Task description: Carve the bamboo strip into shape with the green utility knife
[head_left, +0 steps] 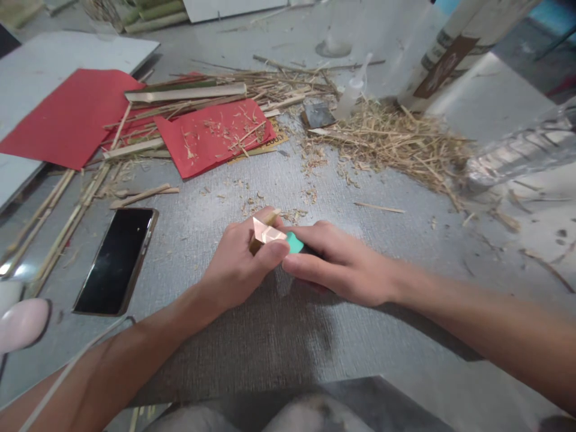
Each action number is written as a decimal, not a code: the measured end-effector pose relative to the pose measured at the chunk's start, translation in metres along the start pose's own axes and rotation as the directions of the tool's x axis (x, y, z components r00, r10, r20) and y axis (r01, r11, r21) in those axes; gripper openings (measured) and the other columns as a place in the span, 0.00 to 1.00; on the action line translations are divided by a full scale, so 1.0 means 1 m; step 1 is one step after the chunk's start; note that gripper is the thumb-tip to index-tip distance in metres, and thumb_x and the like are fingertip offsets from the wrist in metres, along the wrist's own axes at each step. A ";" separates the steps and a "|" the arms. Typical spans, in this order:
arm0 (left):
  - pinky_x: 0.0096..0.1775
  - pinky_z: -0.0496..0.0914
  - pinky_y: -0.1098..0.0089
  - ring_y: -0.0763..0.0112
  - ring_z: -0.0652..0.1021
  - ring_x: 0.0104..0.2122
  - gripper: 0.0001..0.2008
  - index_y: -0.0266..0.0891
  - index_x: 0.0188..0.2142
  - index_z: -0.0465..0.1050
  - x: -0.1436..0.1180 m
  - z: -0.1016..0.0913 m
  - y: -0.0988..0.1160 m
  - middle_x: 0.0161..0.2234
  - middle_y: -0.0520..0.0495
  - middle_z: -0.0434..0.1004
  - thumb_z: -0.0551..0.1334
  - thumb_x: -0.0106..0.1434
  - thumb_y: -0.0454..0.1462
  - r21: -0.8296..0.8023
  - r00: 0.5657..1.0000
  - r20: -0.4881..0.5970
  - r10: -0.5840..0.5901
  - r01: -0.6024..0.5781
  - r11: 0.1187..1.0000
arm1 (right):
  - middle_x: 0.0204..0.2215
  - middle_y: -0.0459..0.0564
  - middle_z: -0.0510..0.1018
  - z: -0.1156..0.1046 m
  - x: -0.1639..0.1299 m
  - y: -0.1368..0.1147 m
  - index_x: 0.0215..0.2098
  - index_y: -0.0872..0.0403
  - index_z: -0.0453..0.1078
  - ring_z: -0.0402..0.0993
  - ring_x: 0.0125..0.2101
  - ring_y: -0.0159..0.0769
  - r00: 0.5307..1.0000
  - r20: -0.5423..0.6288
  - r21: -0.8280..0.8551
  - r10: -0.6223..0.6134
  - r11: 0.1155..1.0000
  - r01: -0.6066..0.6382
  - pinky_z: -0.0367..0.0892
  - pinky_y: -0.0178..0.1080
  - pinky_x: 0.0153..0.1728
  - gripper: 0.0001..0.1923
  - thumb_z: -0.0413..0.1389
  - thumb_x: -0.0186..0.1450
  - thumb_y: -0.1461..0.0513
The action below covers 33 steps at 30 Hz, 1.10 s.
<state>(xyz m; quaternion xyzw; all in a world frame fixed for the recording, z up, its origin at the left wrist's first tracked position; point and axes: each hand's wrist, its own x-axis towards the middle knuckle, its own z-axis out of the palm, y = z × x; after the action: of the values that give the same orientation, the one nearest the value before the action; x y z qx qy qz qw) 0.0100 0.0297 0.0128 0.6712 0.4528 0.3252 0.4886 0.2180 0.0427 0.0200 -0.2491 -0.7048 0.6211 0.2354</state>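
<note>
My right hand (335, 261) is closed around a knife with a teal and dark handle (294, 242). Its broad shiny blade (265, 231) points left and ends in a slanted tip. Closed fingers of my left hand (238, 255) grip a small piece of bamboo (271, 216), mostly hidden by the hand and the blade. The left thumb lies against the blade near the handle. Both hands meet low over the grey table (270, 342). Pale shavings (292, 215) lie just beyond them.
To the left lie a phone (116, 261), a pink rounded object (24, 325) and long bamboo strips (67, 228). Red paper sheets (216, 135) and thin sticks (270, 84) cover the back. A straw pile (396, 141) surrounds a small squeeze bottle (351, 96); a foil-like roll (517, 150) is at right.
</note>
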 end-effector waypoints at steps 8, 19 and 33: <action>0.28 0.58 0.67 0.72 0.62 0.25 0.35 0.41 0.34 0.68 0.000 0.000 -0.004 0.24 0.55 0.62 0.55 0.66 0.71 -0.052 0.999 0.033 -0.007 0.009 0.999 | 0.21 0.37 0.64 0.000 0.000 0.002 0.34 0.53 0.69 0.57 0.22 0.25 0.999 -0.030 -0.015 0.020 1.000 -0.021 0.53 0.33 0.23 0.18 0.57 0.77 0.50; 0.29 0.61 0.67 0.70 0.67 0.29 0.28 0.41 0.33 0.68 -0.002 0.003 -0.001 0.26 0.52 0.67 0.54 0.75 0.61 0.004 0.999 -0.024 -0.030 0.030 1.000 | 0.22 0.36 0.67 -0.002 0.001 0.001 0.36 0.52 0.67 0.60 0.23 0.26 0.995 -0.098 -0.170 -0.012 0.986 -0.005 0.55 0.35 0.27 0.15 0.57 0.77 0.51; 0.24 0.55 0.67 0.71 0.60 0.23 0.27 0.42 0.34 0.70 -0.005 0.004 -0.005 0.20 0.55 0.56 0.54 0.76 0.61 -0.021 0.992 -0.032 -0.119 0.118 0.993 | 0.26 0.38 0.71 -0.001 0.001 0.001 0.34 0.52 0.65 0.62 0.25 0.27 0.982 -0.186 -0.341 -0.014 0.939 -0.051 0.54 0.37 0.31 0.16 0.57 0.77 0.52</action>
<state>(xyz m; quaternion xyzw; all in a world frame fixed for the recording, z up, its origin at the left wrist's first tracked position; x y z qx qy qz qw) 0.0107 0.0243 0.0066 0.6329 0.4965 0.3110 0.5061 0.2180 0.0443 0.0195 -0.3500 -0.7751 0.4644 0.2470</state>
